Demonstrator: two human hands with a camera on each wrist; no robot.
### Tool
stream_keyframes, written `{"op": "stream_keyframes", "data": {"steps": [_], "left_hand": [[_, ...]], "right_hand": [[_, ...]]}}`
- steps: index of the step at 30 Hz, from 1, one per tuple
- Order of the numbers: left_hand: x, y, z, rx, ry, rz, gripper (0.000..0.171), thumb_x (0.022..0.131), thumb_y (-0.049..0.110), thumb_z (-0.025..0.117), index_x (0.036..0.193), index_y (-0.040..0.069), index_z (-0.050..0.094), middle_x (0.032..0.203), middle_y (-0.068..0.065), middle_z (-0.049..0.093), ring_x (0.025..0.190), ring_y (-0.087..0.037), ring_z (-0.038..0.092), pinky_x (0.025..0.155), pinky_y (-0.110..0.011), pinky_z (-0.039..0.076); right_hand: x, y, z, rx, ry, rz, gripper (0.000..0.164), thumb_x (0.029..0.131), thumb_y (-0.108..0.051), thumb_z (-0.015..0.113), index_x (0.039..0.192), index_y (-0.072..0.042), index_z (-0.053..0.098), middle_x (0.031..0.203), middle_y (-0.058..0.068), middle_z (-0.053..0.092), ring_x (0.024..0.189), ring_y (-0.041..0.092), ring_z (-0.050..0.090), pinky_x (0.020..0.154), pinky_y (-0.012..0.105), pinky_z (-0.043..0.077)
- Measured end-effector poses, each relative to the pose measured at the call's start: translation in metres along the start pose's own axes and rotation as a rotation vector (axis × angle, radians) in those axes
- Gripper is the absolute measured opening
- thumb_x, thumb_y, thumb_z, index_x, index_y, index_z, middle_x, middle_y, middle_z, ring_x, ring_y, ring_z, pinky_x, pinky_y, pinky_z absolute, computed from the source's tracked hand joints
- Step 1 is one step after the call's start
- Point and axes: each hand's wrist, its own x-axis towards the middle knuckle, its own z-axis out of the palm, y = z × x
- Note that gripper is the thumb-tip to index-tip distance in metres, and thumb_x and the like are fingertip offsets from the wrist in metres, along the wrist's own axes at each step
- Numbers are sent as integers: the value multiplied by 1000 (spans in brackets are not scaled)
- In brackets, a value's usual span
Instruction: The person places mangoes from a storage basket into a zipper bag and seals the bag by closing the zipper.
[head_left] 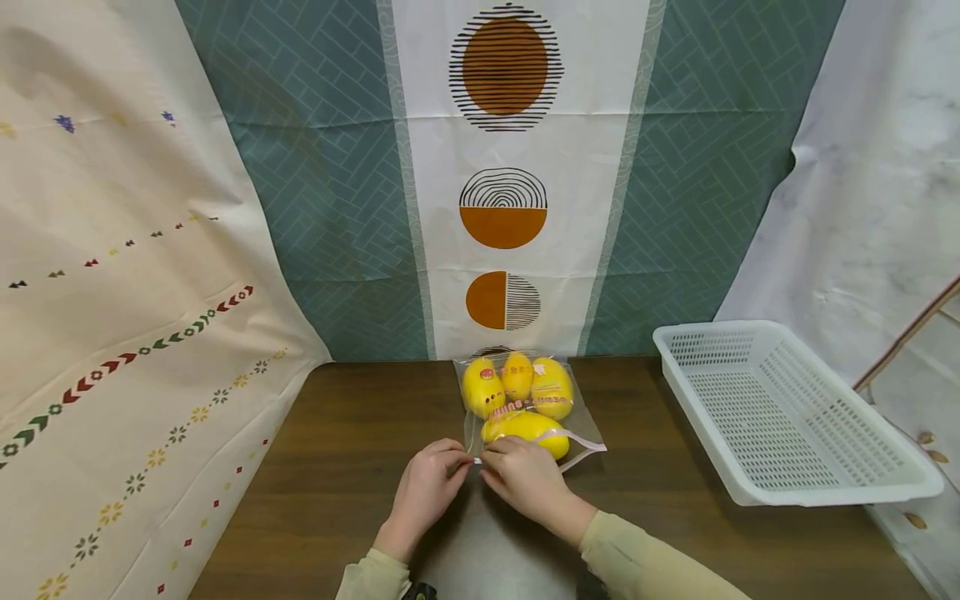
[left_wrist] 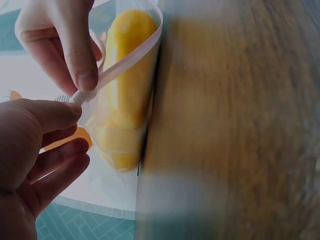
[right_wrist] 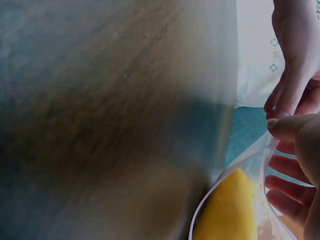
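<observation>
A clear zip-top bag with pink print lies on the table, its pink-edged mouth facing me and gaping at the right. Inside are several yellow fruits; a long yellow one lies closest to the mouth. At the left end of the mouth, my left hand pinches the corner of the strip between thumb and finger. Right beside it, the thumb and fingers of my right hand pinch the same strip. The right wrist view shows the strip curving away from the right hand around the open mouth.
A white perforated plastic basket stands at the right of the brown wooden table. Patterned cloths hang behind the table and along its left side. Part of a dark wristband shows at the left sleeve.
</observation>
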Motion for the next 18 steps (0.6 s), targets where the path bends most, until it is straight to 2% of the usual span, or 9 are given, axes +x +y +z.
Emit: {"op": "stream_keyframes", "data": {"steps": [7, 13, 18], "left_hand": [[0, -3, 0, -4, -19, -6, 19, 77, 3, 95, 86, 13, 82, 91, 6, 71, 80, -10, 66, 72, -29, 60], [0, -6, -1, -14, -36, -4, 18, 79, 3, 94, 87, 14, 82, 93, 7, 71, 82, -10, 66, 74, -30, 60], [0, -7, -2, -22, -50, -13, 17, 81, 4, 93, 89, 15, 82, 94, 9, 71, 83, -9, 66, 75, -30, 59]], "right_hand": [[4, -1, 4, 12, 32, 13, 13, 91, -28, 87, 98, -18, 84, 96, -6, 78, 92, 15, 72, 80, 32, 61], [6, -1, 6, -14, 53, 0, 12, 90, -28, 88, 95, -18, 83, 93, -7, 76, 90, 13, 71, 76, 30, 60], [6, 0, 8, -15, 55, -16, 14, 88, -27, 89, 95, -17, 82, 95, -7, 75, 93, 13, 69, 79, 29, 60]]}}
